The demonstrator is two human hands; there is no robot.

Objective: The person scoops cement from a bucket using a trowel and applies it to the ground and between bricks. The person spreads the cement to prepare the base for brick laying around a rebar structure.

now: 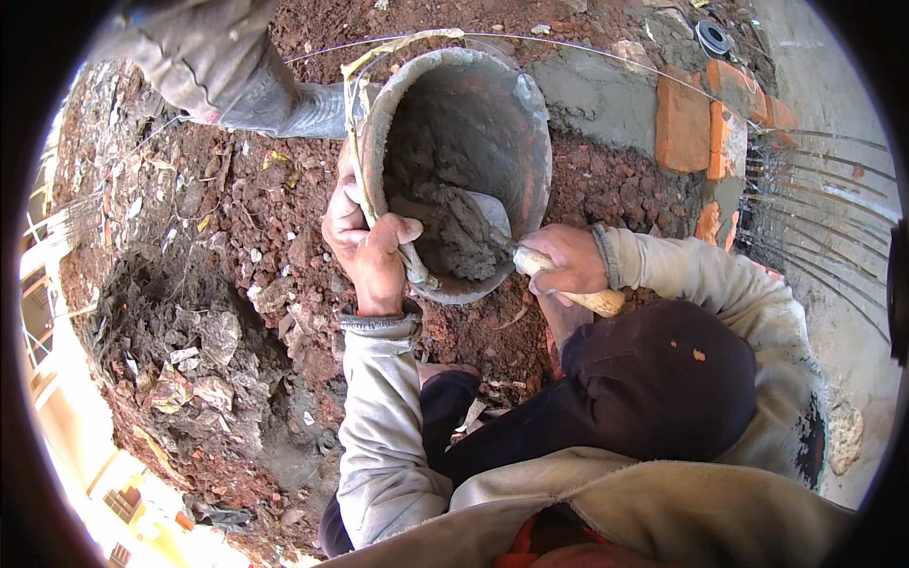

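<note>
Dusty grey-beige long sleeves with ribbed cuffs, dark trousers, an orange band at one wrist.

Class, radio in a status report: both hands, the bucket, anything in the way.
Left hand grips tilted bucket rim. Right hand holds trowel, blade in mortar. Another person's boot beside bucket.

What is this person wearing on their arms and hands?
Both hands, left hand and right hand, are bare, with no gloves. The arms are in long, pale grey-beige sleeves with ribbed cuffs, dusty and stained, with a dark smear near the right elbow.
</note>
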